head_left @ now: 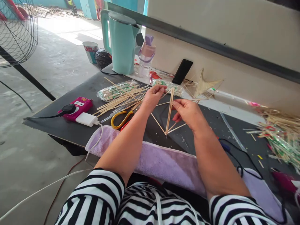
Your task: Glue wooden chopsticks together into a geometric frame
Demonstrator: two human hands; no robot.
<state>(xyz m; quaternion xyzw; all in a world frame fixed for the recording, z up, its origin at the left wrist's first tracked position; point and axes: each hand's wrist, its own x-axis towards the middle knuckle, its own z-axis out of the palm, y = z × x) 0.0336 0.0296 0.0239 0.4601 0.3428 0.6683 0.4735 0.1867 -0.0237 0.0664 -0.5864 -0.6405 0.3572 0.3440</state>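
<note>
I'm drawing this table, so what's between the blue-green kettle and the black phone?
The head view shows a purple-topped bottle and a small red thing between the kettle and phone.

Stick frame: I'm holding this one right in front of me, and it's looking pretty skeletal, just straight pale sticks meeting at corners.
Middle sticks: running close together side by side, standing nearly upright, leaning a touch right at the top.
Bottom corner: pointing my way, with slim side sticks spreading out left and right.
Spot: sitting on or hovering over the dark tabletop, can't tell which.
</note>
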